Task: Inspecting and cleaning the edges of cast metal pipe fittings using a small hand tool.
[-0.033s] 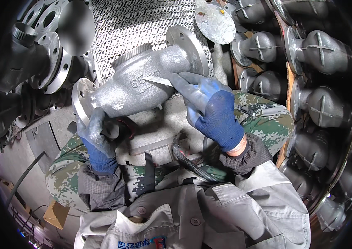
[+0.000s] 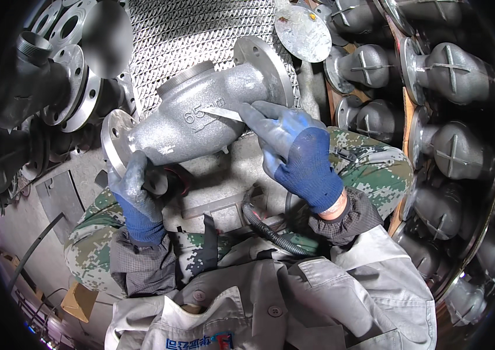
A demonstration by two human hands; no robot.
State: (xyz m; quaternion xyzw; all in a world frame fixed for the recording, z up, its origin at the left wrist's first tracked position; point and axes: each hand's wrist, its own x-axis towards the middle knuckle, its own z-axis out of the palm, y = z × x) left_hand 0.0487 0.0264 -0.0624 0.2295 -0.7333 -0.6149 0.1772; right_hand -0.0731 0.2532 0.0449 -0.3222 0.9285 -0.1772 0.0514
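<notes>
A grey cast-metal valve body (image 2: 203, 119) lies tilted across the view in front of me, with a round flange at each end, a threaded neck on its far side and raised markings on its wall. My left hand (image 2: 130, 181), in a blue and grey glove, is closed on the lower edge of its left flange (image 2: 118, 143); some fingers are hidden behind the metal. My right hand (image 2: 285, 131), gloved alike, grips a pale pointed blade (image 2: 223, 113). The blade's tip meets or lies just over the raised markings. Its handle is hidden in my fingers.
A patterned metal mesh sheet (image 2: 200, 29) lies beyond the valve body. Similar castings (image 2: 454, 149) stand in rows at the right, and flanged castings (image 2: 69, 84) crowd the left. A round metal disc (image 2: 303, 34) is at the far right. A ribbed hose (image 2: 268, 230) curves near my lap.
</notes>
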